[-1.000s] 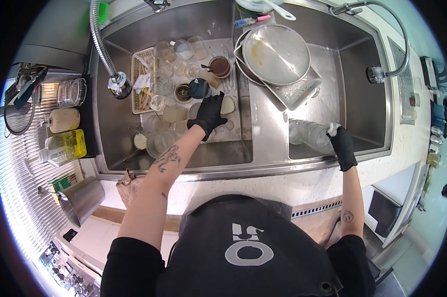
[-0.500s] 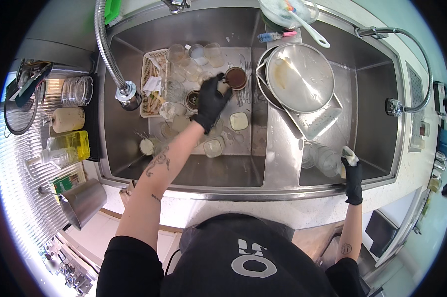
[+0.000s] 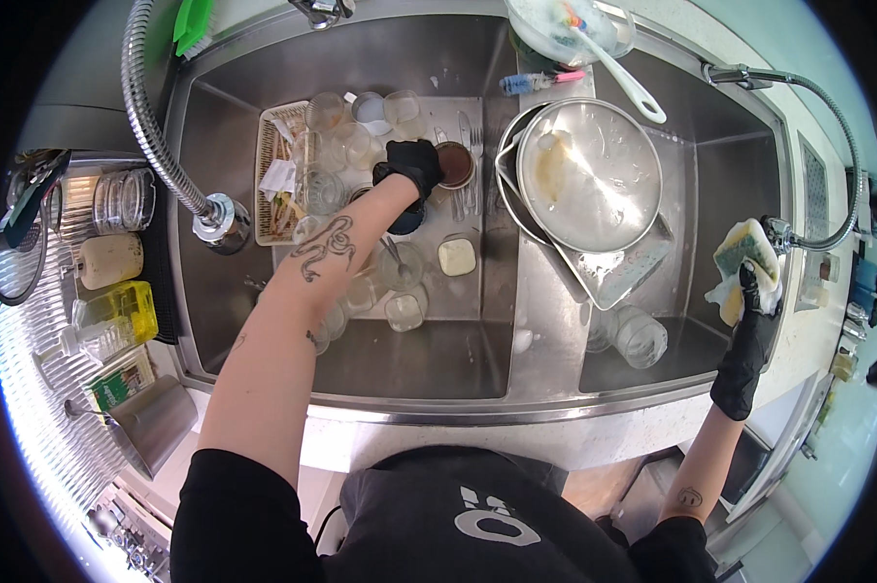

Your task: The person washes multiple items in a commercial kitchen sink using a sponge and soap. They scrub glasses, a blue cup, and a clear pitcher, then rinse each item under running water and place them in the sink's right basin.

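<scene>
My left hand [image 3: 411, 177], in a black glove, reaches into the left basin among several used glasses. Its fingers are curled inward; what they grip, if anything, is hidden beneath the hand. Right beside it stands a round cup with a brown surface [image 3: 455, 166]. Clear glasses [image 3: 403, 264] lie and stand around, with a pale yellow square dish [image 3: 457, 257] to the right. At the right rim of the right basin, my gloved right hand [image 3: 746, 340] is closed on a yellow and green sponge [image 3: 747, 255] with white suds on it.
A large round lid [image 3: 594, 175] rests over pans and a rectangular tray [image 3: 638, 262] across the divider. Wet glasses [image 3: 640, 337] lie below them. A beige basket [image 3: 267, 199] with scraps stands at left. Hose taps [image 3: 223, 225] hang over both basins; a soapy bowl [image 3: 545, 34] stands behind.
My right hand has lifted the sponge up and outward from the glasses to the right basin's rim. My left hand stays among the glasses, its fingers now more curled. The view has shifted slightly.
</scene>
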Demonstrator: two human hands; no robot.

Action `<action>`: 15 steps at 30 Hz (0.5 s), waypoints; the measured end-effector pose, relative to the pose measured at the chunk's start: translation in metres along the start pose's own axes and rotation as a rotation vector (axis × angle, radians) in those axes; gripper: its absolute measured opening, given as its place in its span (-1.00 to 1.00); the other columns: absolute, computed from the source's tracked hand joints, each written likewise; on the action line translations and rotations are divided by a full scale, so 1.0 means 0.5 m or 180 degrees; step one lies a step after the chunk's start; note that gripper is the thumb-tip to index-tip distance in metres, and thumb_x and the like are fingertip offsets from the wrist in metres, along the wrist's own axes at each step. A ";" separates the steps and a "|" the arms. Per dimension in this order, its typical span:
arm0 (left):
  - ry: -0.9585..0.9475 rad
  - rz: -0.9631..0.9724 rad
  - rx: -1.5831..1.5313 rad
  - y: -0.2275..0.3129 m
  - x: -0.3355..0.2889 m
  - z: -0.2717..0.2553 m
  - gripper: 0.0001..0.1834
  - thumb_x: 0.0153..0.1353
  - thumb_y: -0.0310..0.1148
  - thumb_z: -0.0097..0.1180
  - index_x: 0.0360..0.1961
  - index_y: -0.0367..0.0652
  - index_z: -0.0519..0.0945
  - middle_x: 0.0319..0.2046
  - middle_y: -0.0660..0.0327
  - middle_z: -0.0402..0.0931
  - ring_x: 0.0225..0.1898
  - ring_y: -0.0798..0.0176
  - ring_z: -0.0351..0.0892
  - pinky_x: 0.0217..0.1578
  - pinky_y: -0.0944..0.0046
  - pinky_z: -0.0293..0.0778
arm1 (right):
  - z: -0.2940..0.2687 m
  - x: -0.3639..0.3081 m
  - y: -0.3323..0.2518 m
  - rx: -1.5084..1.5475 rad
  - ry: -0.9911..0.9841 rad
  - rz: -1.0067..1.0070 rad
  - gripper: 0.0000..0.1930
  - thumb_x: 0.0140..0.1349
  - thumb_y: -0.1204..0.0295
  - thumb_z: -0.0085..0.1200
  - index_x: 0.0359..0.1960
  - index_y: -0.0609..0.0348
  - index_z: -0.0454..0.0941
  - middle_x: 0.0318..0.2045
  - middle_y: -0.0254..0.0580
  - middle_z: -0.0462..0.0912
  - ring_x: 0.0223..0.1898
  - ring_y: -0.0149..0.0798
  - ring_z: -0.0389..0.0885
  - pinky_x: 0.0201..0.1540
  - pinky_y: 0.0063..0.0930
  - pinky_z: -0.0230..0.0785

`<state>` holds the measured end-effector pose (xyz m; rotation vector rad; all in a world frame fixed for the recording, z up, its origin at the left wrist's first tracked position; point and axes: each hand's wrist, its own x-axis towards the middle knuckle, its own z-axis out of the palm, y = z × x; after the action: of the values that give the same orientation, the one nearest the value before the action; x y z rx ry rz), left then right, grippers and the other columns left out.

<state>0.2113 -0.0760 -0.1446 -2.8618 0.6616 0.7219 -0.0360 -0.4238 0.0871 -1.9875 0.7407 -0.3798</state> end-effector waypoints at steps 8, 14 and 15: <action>-0.0209 0.0403 -0.0529 -0.059 -0.013 0.031 -0.68 0.04 -0.15 -0.08 -0.45 -0.17 0.57 -0.38 0.04 0.53 -0.30 0.05 0.52 -0.28 0.13 0.41 | 0.079 -0.083 -0.098 0.1626 0.0133 0.0171 -0.60 0.08 0.35 0.04 -0.03 0.20 0.34 -0.14 -0.21 0.42 -0.13 -0.36 0.43 -0.14 -0.51 0.33; 0.0543 0.0168 -0.1767 -0.117 -0.244 -0.072 -0.70 0.09 -0.22 -0.09 -0.42 -0.24 0.55 -0.46 0.01 0.52 -0.41 0.04 0.52 -0.39 0.14 0.39 | 0.177 -0.263 -0.041 0.2275 -0.1085 0.1035 -0.75 0.11 0.27 -0.04 -0.23 0.12 0.41 -0.34 -0.30 0.48 -0.29 -0.42 0.46 -0.28 -0.56 0.36; 0.0849 0.0030 -0.2393 -0.109 -0.302 -0.084 -0.71 0.11 -0.23 -0.08 -0.42 -0.26 0.54 -0.50 0.06 0.53 -0.48 0.11 0.52 -0.44 0.19 0.38 | 0.228 -0.287 -0.050 0.2744 -0.1319 0.1317 -0.76 0.11 0.25 -0.05 -0.25 0.10 0.42 -0.38 -0.33 0.48 -0.33 -0.45 0.46 -0.31 -0.58 0.36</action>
<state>0.1335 0.0221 -0.0354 -3.6946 0.5050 0.7096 -0.0762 -0.2459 0.0566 -1.0169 0.5619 -0.0104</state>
